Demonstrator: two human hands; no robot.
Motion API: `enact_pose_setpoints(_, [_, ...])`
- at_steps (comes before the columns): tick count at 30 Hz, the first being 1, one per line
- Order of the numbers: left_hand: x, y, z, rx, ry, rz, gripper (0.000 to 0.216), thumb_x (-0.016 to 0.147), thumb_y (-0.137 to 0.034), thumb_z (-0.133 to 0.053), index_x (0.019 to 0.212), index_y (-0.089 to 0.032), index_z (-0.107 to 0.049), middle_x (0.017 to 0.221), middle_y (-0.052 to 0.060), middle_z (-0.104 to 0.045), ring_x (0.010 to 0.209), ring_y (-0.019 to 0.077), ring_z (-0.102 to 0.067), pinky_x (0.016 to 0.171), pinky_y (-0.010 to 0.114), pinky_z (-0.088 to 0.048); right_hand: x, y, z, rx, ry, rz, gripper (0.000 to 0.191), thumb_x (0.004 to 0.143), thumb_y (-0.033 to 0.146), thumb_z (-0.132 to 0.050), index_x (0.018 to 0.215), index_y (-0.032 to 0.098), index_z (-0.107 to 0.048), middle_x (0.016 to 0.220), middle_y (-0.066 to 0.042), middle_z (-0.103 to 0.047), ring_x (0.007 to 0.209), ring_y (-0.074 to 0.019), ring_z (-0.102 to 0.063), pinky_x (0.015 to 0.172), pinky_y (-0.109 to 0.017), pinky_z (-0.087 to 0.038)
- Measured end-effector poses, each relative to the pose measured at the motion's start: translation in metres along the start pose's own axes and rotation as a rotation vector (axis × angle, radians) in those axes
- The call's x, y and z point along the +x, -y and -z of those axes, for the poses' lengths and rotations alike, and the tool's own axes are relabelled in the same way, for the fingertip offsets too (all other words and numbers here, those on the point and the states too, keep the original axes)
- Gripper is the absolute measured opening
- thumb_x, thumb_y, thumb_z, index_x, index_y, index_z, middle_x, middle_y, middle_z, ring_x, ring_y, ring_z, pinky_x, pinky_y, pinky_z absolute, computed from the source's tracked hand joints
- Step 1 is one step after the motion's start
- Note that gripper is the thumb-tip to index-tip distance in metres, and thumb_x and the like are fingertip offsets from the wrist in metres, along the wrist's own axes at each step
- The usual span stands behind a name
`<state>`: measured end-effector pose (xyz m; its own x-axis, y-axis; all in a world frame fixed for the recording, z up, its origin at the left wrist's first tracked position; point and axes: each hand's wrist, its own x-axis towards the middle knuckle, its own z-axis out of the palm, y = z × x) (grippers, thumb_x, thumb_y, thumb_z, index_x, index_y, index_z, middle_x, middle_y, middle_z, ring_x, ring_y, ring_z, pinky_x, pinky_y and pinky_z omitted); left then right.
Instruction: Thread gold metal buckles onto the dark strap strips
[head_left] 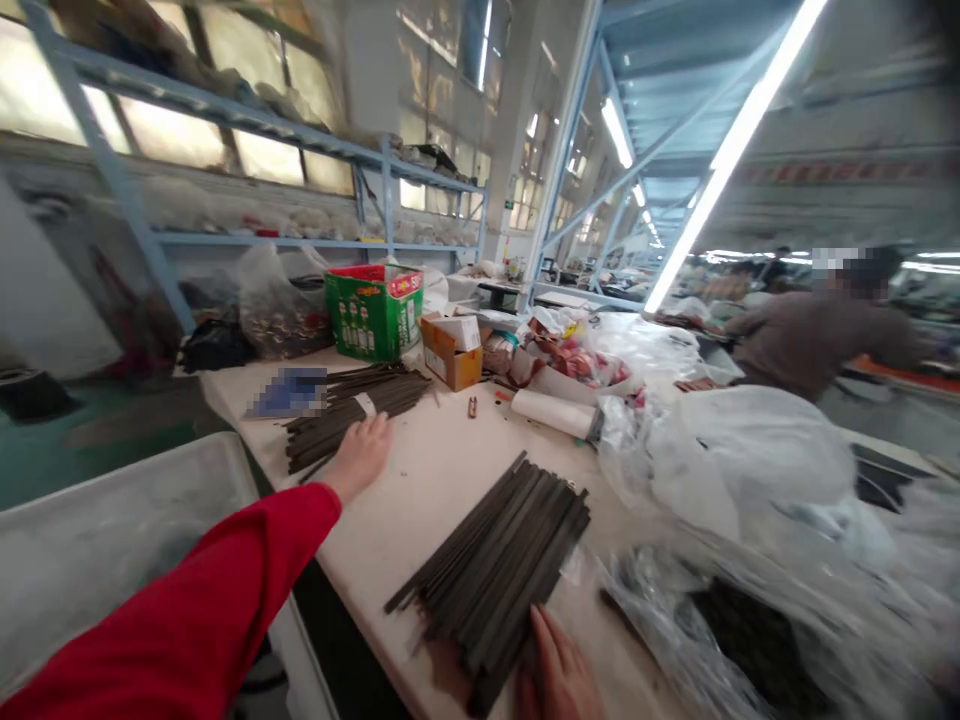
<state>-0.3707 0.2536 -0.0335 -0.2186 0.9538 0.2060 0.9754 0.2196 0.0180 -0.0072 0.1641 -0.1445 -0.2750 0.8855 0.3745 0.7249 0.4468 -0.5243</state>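
My left hand (364, 455), in a red sleeve, reaches across to the far pile of dark flat strips (326, 425). Its fingers lie stretched over the near end of that pile, next to a small white paper (365, 404). Closer to me, a second pile of dark strips (510, 560) lies slantwise on the table, fairly even with a few strips sticking out. My right hand (561, 665) rests at the right edge of this near pile, fingers extended along it and nothing gripped. Its lower part is cut off by the frame.
On the pale table (375, 530) stand a green box (375, 315) and a small orange carton (451, 352). Clear plastic bags (750, 450) crowd the right side, near a white roll (553, 412). A white bin (135, 500) is at left; a person (817, 330) works beyond.
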Motion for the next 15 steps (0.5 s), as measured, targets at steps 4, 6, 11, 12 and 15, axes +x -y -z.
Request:
enact_pose_setpoints(4, [-0.017,-0.119,-0.035,-0.159,0.154,-0.266,0.044,0.086,-0.043,-0.037,0.117,-0.015,-0.051,0.117,0.010,-0.058,0.107,0.0214,-0.051,0.090,0.029,-0.037,-0.001,-0.004,0.003,-0.023,0.089,0.068,0.048,0.080,0.019,-0.046,0.128,0.016,-0.044,0.126,-0.011,-0.053,0.115,-0.0244,-0.048,0.099,-0.041,-0.039])
enact_pose_setpoints(6, [-0.031,-0.162,-0.043,-0.204,0.172,-0.305,0.046,0.087,-0.045,-0.035,0.117,-0.015,-0.050,0.114,0.010,-0.059,0.104,0.0212,-0.054,0.087,0.029,-0.039,-0.002,-0.001,0.007,-0.023,0.052,0.037,0.051,0.080,0.016,-0.044,0.131,0.013,-0.039,0.130,-0.013,-0.049,0.118,-0.0241,-0.045,0.099,-0.041,-0.039])
enact_pose_setpoints(11, [-0.054,-0.198,-0.028,-0.214,0.159,-0.301,0.043,0.085,-0.042,-0.041,0.112,-0.010,-0.052,0.110,0.015,-0.058,0.104,0.0234,-0.053,0.089,0.031,-0.038,0.000,0.006,0.012,-0.013,0.004,0.077,0.056,0.075,0.012,-0.046,0.130,0.013,-0.041,0.133,-0.015,-0.045,0.119,-0.0258,-0.044,0.098,-0.042,-0.040])
enact_pose_setpoints(12, [-0.056,-0.198,-0.021,-0.205,0.158,-0.300,0.040,0.085,-0.041,-0.042,0.109,-0.011,-0.053,0.108,0.015,-0.058,0.102,0.0230,-0.054,0.088,0.031,-0.038,0.001,0.006,0.013,-0.009,0.001,0.092,0.056,0.074,0.011,-0.046,0.129,0.014,-0.043,0.132,-0.015,-0.046,0.118,-0.0260,-0.045,0.097,-0.043,-0.040])
enact_pose_setpoints(15, [-0.059,-0.204,-0.005,-0.177,0.149,-0.294,0.032,0.084,-0.038,-0.045,0.100,-0.013,-0.058,0.104,0.013,-0.058,0.099,0.0214,-0.055,0.087,0.031,-0.039,0.005,0.007,0.015,0.011,-0.017,0.099,0.055,0.071,0.008,-0.045,0.126,0.012,-0.046,0.128,-0.017,-0.049,0.116,-0.0273,-0.048,0.096,-0.045,-0.041])
